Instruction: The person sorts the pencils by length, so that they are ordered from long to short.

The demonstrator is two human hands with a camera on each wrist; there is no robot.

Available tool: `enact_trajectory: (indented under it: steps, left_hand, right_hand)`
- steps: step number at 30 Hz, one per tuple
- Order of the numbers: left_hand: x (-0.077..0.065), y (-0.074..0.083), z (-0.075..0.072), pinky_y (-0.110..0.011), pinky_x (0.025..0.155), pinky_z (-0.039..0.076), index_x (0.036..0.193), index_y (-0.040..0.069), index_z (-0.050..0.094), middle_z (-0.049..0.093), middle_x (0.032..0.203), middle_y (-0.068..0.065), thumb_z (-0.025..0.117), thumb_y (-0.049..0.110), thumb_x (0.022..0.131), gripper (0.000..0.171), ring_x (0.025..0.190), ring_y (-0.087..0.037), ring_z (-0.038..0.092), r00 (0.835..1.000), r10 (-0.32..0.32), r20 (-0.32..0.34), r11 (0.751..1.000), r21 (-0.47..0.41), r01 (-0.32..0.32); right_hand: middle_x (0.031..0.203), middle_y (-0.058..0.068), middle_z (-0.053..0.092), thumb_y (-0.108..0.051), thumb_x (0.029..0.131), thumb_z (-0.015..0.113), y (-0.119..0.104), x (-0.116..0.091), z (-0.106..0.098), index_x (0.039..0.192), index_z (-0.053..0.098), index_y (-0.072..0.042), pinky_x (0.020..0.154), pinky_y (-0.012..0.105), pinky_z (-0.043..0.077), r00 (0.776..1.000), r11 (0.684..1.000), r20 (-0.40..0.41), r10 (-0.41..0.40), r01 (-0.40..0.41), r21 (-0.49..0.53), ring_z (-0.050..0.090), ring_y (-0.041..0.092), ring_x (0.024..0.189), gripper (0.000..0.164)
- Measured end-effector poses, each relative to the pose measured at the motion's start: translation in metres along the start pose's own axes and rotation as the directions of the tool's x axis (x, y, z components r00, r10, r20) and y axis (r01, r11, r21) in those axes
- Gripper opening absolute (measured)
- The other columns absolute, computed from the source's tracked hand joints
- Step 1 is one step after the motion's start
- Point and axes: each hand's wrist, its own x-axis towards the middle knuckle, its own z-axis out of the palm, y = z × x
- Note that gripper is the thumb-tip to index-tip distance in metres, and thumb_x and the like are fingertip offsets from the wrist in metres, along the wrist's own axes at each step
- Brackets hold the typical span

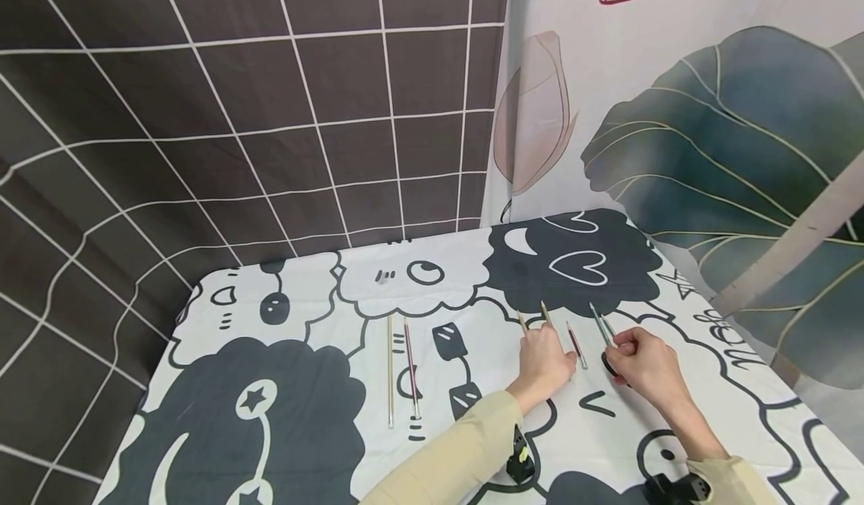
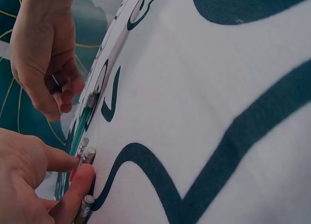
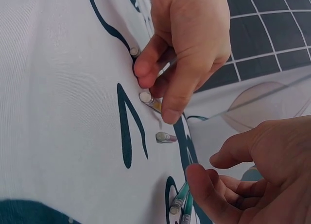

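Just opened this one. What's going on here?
A person's left hand is at two tan pencils on a patterned cloth; whether it grips either is unclear. The right hand is by two green pencils, fingers loosely curled, apparently holding nothing. A red pencil lies between the hands; a second red pencil and a third tan pencil lie side by side farther left.

Seven pencils (image 1: 390, 370), two hands (image 1: 545, 361), two sleeves (image 1: 466, 445)

Pencils (image 1: 390, 374) on cloth (image 1: 304, 400), backdrop (image 1: 344, 85) behind
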Motion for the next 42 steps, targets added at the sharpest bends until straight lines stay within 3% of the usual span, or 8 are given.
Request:
enact_trajectory:
  steps: [7, 12, 20, 33, 42]
  left_hand:
    - [0.003, -0.003, 0.005, -0.023, 0.047, 0.044, 0.082, 0.003, 0.066, 0.061, 0.060, -0.008, 0.084, 0.019, 0.075, 0.025, 0.054, -0.015, 0.061, 1.000, 0.025, -0.007, 0.998, 0.059, -0.024]
    - [0.006, -0.003, 0.007, -0.024, 0.047, 0.045, 0.086, 0.000, 0.068, 0.061, 0.061, -0.011, 0.081, 0.012, 0.073, 0.022, 0.054, -0.017, 0.061, 0.999, 0.037, -0.015, 0.994, 0.102, -0.035]
    - [0.005, -0.001, 0.004, -0.024, 0.043, 0.042, 0.081, 0.000, 0.065, 0.058, 0.059, -0.010, 0.075, 0.004, 0.068, 0.017, 0.049, -0.016, 0.056, 0.999, 0.051, -0.005, 0.994, 0.095, -0.050]
    - [0.000, 0.002, 0.000, -0.025, 0.047, 0.041, 0.075, 0.005, 0.061, 0.055, 0.063, -0.005, 0.075, 0.004, 0.067, 0.016, 0.053, -0.015, 0.054, 0.999, 0.022, 0.033, 0.999, 0.038, -0.023]
    - [-0.004, -0.001, -0.009, -0.024, 0.037, 0.035, 0.081, 0.002, 0.060, 0.048, 0.054, -0.002, 0.071, -0.001, 0.068, 0.017, 0.042, -0.012, 0.044, 0.999, -0.014, 0.044, 0.994, -0.112, 0.018]
  right_hand:
    - [0.072, 0.009, 0.064, -0.001, 0.084, 0.060, 0.002, 0.002, 0.002, 0.102, 0.057, 0.015, 0.045, 0.028, 0.048, 1.000, 1.000, -0.014, -0.011, 0.011, 0.002, 0.065, 0.021, 0.052, 0.024]
    - [0.072, 0.011, 0.062, 0.000, 0.084, 0.061, 0.003, 0.004, 0.004, 0.101, 0.056, 0.016, 0.043, 0.028, 0.048, 0.999, 0.999, -0.039, -0.030, 0.029, -0.016, 0.064, 0.021, 0.051, 0.024]
    - [0.066, 0.009, 0.061, -0.003, 0.078, 0.066, 0.006, 0.008, 0.008, 0.091, 0.059, 0.012, 0.050, 0.035, 0.041, 0.988, 0.986, -0.134, -0.078, 0.057, -0.155, 0.055, 0.022, 0.053, 0.021]
    - [0.067, 0.011, 0.061, -0.004, 0.078, 0.062, 0.006, 0.011, 0.011, 0.092, 0.060, 0.012, 0.046, 0.037, 0.041, 0.997, 0.978, -0.081, 0.015, -0.032, -0.205, 0.055, 0.026, 0.055, 0.021]
    - [0.066, 0.013, 0.061, -0.003, 0.078, 0.062, 0.006, 0.014, 0.011, 0.088, 0.062, 0.009, 0.045, 0.040, 0.041, 0.997, 0.966, -0.065, 0.032, -0.048, -0.255, 0.053, 0.027, 0.054, 0.015]
